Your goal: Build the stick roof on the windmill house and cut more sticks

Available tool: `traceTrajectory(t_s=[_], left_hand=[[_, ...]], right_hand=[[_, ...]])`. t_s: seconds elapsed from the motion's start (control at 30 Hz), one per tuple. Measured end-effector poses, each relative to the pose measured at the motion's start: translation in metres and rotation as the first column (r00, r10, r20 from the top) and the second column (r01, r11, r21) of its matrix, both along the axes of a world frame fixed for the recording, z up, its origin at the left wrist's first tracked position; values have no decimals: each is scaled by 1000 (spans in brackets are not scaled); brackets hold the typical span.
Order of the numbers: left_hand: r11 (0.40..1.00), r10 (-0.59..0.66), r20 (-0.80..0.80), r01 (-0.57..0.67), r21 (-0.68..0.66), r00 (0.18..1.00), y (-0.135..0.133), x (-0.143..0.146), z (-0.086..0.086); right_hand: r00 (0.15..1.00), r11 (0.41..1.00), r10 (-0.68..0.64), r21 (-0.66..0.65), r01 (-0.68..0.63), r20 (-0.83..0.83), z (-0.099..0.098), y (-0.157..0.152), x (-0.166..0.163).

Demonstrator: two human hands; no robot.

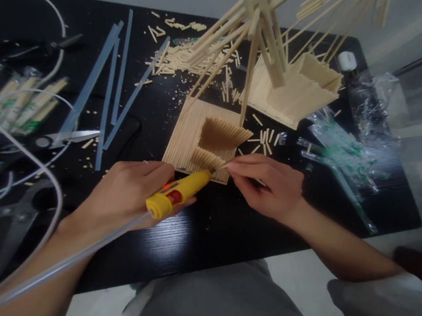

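My left hand (137, 188) is closed round a yellow hot glue gun (184, 188), with a long clear glue stick (102, 246) running out of its back end. The nozzle points right, at the near edge of a small open box (227, 134) built from thin wooden sticks. That box stands on a stick base (181, 140) joined to a tall stick frame (266, 31). At the box's near corner, my right hand (266, 179) pinches a short wooden stick (220, 166) close to the nozzle. The fingertips partly hide the stick.
Cut stick pieces (182, 60) are scattered at the back. Blue glue-stick-like strips (112, 88), scissors (72, 137) and pliers (20, 217) lie left, near bundled sticks (32, 98). A second stick box (303, 89) and crumpled plastic wrap (349, 145) are on the right. A white cable (17, 137) crosses the left side.
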State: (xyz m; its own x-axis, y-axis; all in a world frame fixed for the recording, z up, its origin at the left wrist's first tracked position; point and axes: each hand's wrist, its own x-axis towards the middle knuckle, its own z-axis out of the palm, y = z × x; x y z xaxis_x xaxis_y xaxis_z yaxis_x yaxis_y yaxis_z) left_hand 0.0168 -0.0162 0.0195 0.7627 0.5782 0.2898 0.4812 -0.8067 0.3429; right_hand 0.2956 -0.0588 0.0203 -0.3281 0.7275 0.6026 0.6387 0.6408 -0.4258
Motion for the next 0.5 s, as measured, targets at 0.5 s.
traceTrajectory(t_s=[0.5], left_hand=[[997,2,109,6,-73,994,-3,0,8]], right_hand=[[1000,1000,-7,-19,7,-9,1,-1,0]])
